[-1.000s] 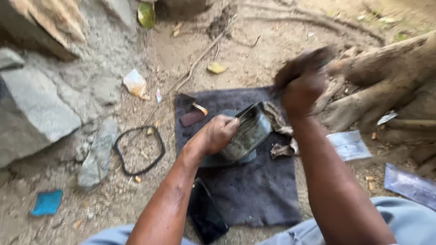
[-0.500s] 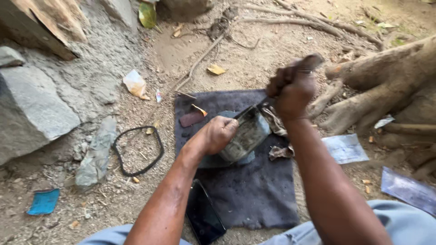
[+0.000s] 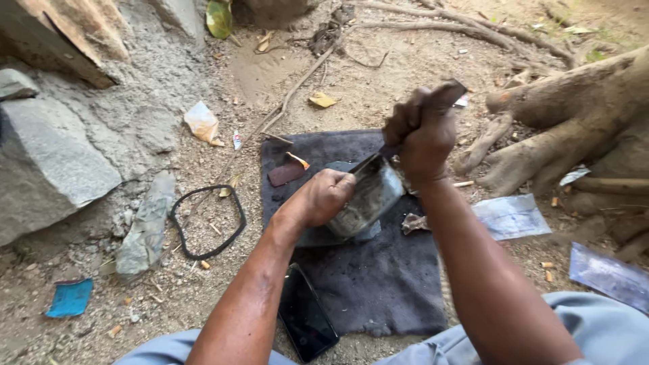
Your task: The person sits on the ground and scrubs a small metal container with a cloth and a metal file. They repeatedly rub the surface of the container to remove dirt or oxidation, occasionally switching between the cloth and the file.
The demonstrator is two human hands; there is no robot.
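A dented grey metal can [image 3: 368, 198] lies tilted on a dark cloth [image 3: 378, 284] spread on the dirt. My left hand [image 3: 323, 197] grips the can's left side and holds it down. My right hand [image 3: 422, 132] is clenched around a dark-handled tool [image 3: 443, 94] just above the can's upper rim. A thin blade runs from that fist down to the rim. A small brown scrap [image 3: 286, 174] lies on the cloth to the left of the can.
A black phone [image 3: 307, 313] lies on the cloth's near left corner. A black rubber loop [image 3: 206, 222] rests on the dirt, left of it. Grey rocks [image 3: 47, 159] stand left, tree roots [image 3: 561, 128] right. Plastic sheets [image 3: 514, 216] lie right.
My right hand has come down from a raised position to the can's rim with the tool. The left hand has kept its hold on the can.
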